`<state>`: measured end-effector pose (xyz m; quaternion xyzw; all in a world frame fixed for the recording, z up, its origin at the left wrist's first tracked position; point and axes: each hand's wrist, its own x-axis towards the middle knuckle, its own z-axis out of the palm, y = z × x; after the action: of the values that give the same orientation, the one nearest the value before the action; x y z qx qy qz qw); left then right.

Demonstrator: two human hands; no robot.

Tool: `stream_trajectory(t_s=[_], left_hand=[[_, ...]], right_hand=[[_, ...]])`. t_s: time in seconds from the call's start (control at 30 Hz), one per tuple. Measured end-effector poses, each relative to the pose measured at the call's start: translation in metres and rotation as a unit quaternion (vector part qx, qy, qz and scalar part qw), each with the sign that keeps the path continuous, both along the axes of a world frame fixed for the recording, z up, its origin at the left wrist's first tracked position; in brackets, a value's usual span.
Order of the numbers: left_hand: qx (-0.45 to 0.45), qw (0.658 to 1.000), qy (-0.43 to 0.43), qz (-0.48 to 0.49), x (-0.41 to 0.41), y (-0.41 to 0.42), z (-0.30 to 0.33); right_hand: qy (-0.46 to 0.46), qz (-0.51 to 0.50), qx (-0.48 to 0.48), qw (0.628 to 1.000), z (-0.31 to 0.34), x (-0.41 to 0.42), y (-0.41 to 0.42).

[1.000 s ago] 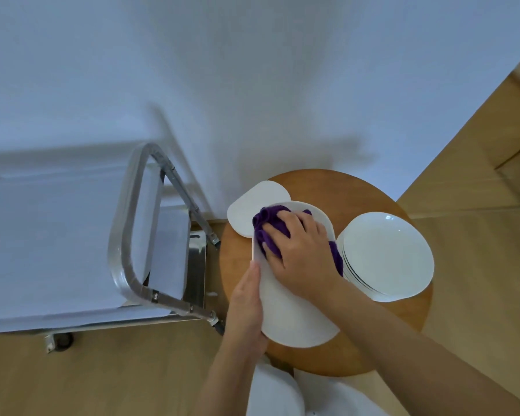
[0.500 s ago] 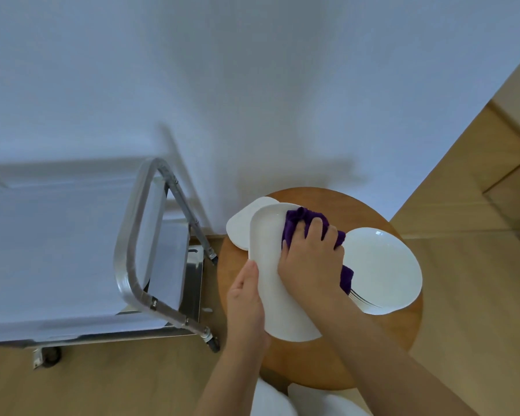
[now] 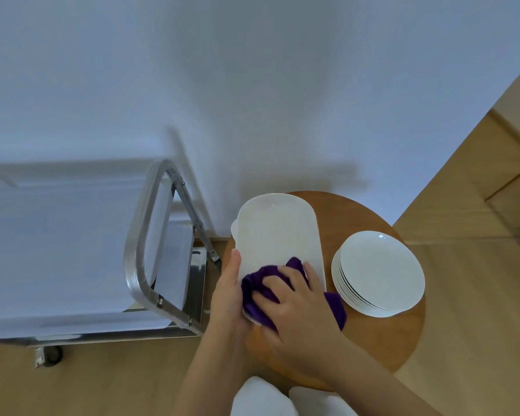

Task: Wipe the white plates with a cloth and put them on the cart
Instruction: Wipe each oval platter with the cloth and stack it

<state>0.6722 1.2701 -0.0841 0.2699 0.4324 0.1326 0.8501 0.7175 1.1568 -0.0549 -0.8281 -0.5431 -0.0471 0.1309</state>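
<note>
Purple cloth [image 3: 285, 291] lies under your right hand [image 3: 294, 304], fingers spread and pressing it onto the near end of the oblong plate [image 3: 278, 235]. Your left hand [image 3: 227, 292] grips that plate's left edge, thumb on the rim, over the round wooden table [image 3: 373, 340]. A plate stack [image 3: 379, 273] sits just right; the cart [image 3: 72, 250] stands left.
</note>
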Motion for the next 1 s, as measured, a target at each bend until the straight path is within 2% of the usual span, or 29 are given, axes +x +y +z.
stream_trajectory(t_s=[0.13, 0.3, 0.37, 0.47, 0.57, 0.63, 0.83, 0.9, 1.0], left_hand=[[0.083, 0.995, 0.047, -0.044, -0.002, 0.005, 0.008], [0.187, 0.973, 0.089, -0.101, 0.004, 0.003, 0.024], [0.233, 0.964, 0.071, -0.110, 0.000, -0.008, 0.022], [0.226, 0.968, 0.038, -0.101, -0.004, -0.021, 0.019], [0.250, 0.964, 0.033, -0.084, -0.002, -0.015, 0.018], [0.260, 0.962, 0.036, -0.073, 0.000, -0.008, 0.021], [0.193, 0.981, 0.032, 0.017, 0.002, 0.011, 0.018], [0.127, 0.991, 0.015, 0.022, 0.001, 0.019, 0.018], [0.065, 0.998, -0.002, 0.008, 0.003, 0.027, 0.022]], right_hand=[[-0.008, 0.011, 0.006, 1.000, -0.001, -0.002, 0.006], [0.069, -0.106, 0.029, 0.992, -0.004, 0.011, 0.028], [0.085, -0.152, 0.003, 0.985, -0.004, 0.033, 0.040], [0.089, -0.202, -0.014, 0.975, -0.001, 0.058, 0.055], [0.088, -0.196, 0.018, 0.976, 0.002, 0.056, 0.062], [0.102, -0.147, 0.042, 0.983, 0.005, 0.046, 0.061], [0.127, -0.071, 0.010, 0.989, 0.012, -0.008, 0.045], [0.130, -0.036, 0.010, 0.991, 0.017, -0.013, 0.037], [0.064, 0.040, 0.021, 0.997, 0.016, -0.006, 0.014]])
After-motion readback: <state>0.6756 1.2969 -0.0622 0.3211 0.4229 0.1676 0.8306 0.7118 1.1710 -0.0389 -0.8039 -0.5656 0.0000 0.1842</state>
